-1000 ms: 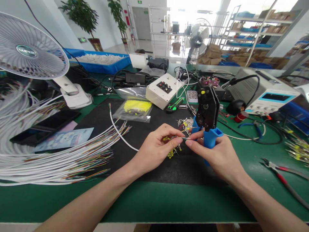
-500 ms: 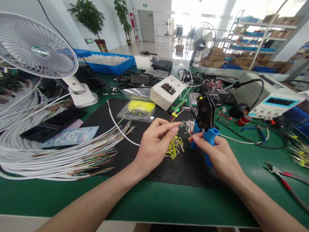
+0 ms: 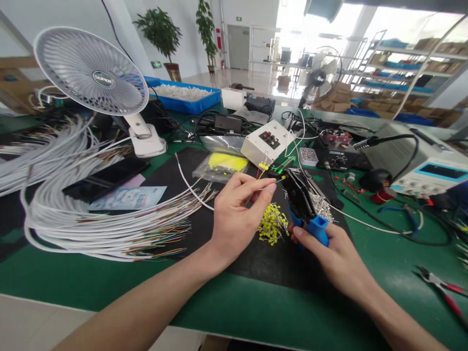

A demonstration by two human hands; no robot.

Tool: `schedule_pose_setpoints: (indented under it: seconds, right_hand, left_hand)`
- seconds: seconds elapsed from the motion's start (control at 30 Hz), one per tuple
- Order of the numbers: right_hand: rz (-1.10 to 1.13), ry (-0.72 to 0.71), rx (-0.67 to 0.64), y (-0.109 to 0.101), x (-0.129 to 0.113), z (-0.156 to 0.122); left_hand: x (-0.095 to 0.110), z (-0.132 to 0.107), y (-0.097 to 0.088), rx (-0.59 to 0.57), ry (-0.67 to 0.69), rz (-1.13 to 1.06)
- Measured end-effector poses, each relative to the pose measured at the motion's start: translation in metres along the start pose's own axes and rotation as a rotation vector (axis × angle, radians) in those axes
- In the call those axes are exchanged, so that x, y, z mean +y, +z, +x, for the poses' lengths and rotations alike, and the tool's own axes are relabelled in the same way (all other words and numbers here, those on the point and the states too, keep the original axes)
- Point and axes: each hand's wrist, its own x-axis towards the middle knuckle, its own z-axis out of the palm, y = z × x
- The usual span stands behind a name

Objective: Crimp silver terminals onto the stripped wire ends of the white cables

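My left hand [image 3: 236, 214] is closed, thumb and forefinger pinching a thin green wire [image 3: 279, 180] whose end points right. A white cable [image 3: 188, 185] runs behind that hand from the left. In my right hand [image 3: 338, 251] is a crimping tool [image 3: 300, 197] with black jaws and blue handles, tilted to the left. A small yellow connector [image 3: 283, 177] shows at the jaw tip, right by the wire's end; whether they touch is hard to tell. Below lies a heap of yellow-capped terminals [image 3: 272, 225]. Loose silver terminals [image 3: 321, 208] are partly hidden behind the tool.
Bundled white cables [image 3: 146, 229] with stripped coloured ends cover the left side. A fan [image 3: 146, 141], a bag of yellow pieces [image 3: 226, 163] and a switch box [image 3: 261, 146] stand behind. Red-handled cutters [image 3: 442, 287] lie right, near a power supply [image 3: 424, 156].
The crimping tool has tilted left and its jaws have come down to the wire's end in my left hand. The whole view has shifted, moving the bench things rightward.
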Motion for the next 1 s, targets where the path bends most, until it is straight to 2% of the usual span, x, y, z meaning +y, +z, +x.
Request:
schedule_pose_setpoints:
  seconds: [0.13,0.43,0.73,0.93,1.0]
  right_hand:
    - [0.004,0.070,-0.066,0.000,-0.001,0.000]
    - [-0.013,0.069,-0.081,-0.002,-0.004,-0.001]
    - [-0.139,-0.046,0.067,0.005,-0.005,-0.001]
    - [-0.507,-0.292,0.176,-0.006,0.003,0.005]
    - [-0.598,-0.334,0.223,-0.010,0.005,0.008]
  left_hand:
    - [0.000,0.000,0.000,0.004,0.001,-0.004]
    - [0.001,0.000,0.000,-0.003,-0.018,0.003]
    - [0.000,-0.001,0.001,-0.025,-0.082,-0.038]
    - [-0.004,0.001,0.001,-0.110,-0.191,-0.238]
    - [-0.005,0.001,0.001,-0.129,-0.212,-0.295]
